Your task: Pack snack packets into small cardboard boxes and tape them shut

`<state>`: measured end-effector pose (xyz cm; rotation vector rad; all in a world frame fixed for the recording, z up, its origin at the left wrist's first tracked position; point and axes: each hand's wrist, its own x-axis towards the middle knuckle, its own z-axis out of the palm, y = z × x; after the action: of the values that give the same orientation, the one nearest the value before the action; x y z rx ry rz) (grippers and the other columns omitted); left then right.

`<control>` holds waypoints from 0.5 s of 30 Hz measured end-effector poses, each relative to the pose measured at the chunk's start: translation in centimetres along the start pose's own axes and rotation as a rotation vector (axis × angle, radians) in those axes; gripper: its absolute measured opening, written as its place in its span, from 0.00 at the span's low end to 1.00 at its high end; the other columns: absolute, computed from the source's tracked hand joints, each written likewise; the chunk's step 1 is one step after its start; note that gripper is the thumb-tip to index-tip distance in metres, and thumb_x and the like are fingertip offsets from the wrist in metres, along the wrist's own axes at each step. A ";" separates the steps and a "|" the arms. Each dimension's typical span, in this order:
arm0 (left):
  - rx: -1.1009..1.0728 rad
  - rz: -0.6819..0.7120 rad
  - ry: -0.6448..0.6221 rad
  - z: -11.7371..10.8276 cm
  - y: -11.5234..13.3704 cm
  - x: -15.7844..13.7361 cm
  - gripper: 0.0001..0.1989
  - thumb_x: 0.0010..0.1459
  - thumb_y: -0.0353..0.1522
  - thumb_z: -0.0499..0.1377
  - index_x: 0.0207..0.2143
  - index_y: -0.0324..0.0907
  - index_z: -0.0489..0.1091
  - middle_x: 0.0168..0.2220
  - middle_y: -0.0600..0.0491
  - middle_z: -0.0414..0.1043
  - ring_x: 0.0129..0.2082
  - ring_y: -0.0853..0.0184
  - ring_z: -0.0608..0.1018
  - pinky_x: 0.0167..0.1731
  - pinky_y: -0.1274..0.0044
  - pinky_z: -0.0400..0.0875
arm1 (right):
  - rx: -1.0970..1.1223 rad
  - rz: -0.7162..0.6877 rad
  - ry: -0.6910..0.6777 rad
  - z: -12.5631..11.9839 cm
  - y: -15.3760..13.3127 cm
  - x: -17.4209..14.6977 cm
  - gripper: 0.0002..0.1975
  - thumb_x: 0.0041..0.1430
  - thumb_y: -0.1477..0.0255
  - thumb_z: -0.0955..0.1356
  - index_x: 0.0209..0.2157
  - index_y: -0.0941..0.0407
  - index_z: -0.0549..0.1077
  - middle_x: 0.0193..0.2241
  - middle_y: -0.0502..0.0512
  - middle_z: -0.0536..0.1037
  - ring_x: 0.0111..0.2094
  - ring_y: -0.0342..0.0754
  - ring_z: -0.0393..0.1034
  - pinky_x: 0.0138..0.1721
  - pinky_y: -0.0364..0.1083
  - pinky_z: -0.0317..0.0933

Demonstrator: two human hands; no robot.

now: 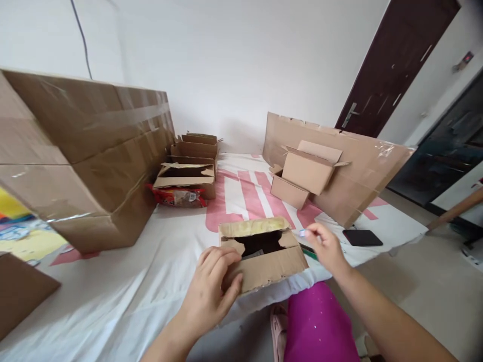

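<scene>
Your left hand [211, 291]: fingers curled over the near left corner of the small open carton [263, 254], thumb on its front wall, clamped on the cardboard. The carton sits at the near edge of the white sheet [124, 296], top flaps torn and folded inward, dark contents inside that you cannot make out.

Your right hand [325, 246]: raised just beside the carton's right end, fingertips pinched together on a small pale object [302, 233], too small to identify. A green-tipped item [310, 253] lies on the sheet below that hand, partly hidden.

Your two hands are apart, one at each end of the carton.

Right of your right hand: a flat black device [363, 237] lying on the sheet.

Beyond the carton, right: a small open box [307, 171] tilted against a lower box [289, 191], both in front of a large flattened cardboard sheet [373, 166] standing on edge.

Beyond, centre-left: an open box [186, 177] with a red snack packet [177, 196] touching its front; further boxes [196, 146] behind it.

Far left: a large taped carton [86, 151], well apart from your hands.

Below, between your arms: a magenta garment [319, 327]. Upper right: a dark door [392, 65].
</scene>
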<state>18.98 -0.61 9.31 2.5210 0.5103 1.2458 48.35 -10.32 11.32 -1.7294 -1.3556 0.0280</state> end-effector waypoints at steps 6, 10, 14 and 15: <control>0.078 0.068 -0.116 0.2 0.3 0.7 0.08 0.60 0.26 0.53 0.40 0.44 0.67 0.38 0.50 0.72 0.42 0.62 0.74 0.47 0.65 0.64 | -0.392 0.568 0.078 -7.7 14.5 0.1 0.17 0.52 0.59 0.62 0.18 0.55 0.67 0.17 0.55 0.72 0.22 0.49 0.66 0.24 0.46 0.57; 0.094 0.079 -0.128 0.1 0.2 0.6 0.08 0.60 0.27 0.53 0.41 0.45 0.69 0.39 0.50 0.72 0.41 0.62 0.74 0.45 0.67 0.64 | -0.546 0.745 -0.018 -8.7 18.8 -1.5 0.15 0.50 0.63 0.65 0.15 0.56 0.68 0.17 0.56 0.73 0.23 0.50 0.68 0.24 0.46 0.55; 0.135 0.089 -0.120 -0.1 0.3 0.7 0.08 0.60 0.28 0.54 0.41 0.45 0.70 0.39 0.51 0.74 0.39 0.63 0.75 0.44 0.68 0.64 | -0.670 0.828 -0.121 -7.8 20.2 -2.0 0.10 0.51 0.65 0.66 0.24 0.56 0.75 0.23 0.59 0.78 0.30 0.55 0.73 0.30 0.48 0.59; 0.144 0.091 -0.126 -0.2 0.4 0.7 0.08 0.60 0.28 0.54 0.40 0.45 0.71 0.38 0.51 0.74 0.38 0.63 0.75 0.44 0.67 0.64 | -0.699 0.839 -0.134 -7.8 20.3 -2.0 0.11 0.52 0.65 0.66 0.28 0.57 0.76 0.27 0.60 0.79 0.32 0.56 0.74 0.32 0.49 0.60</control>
<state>19.29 -0.65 10.05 2.7509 0.4763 1.1068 66.95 -16.44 1.74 -2.8333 -0.6499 0.1553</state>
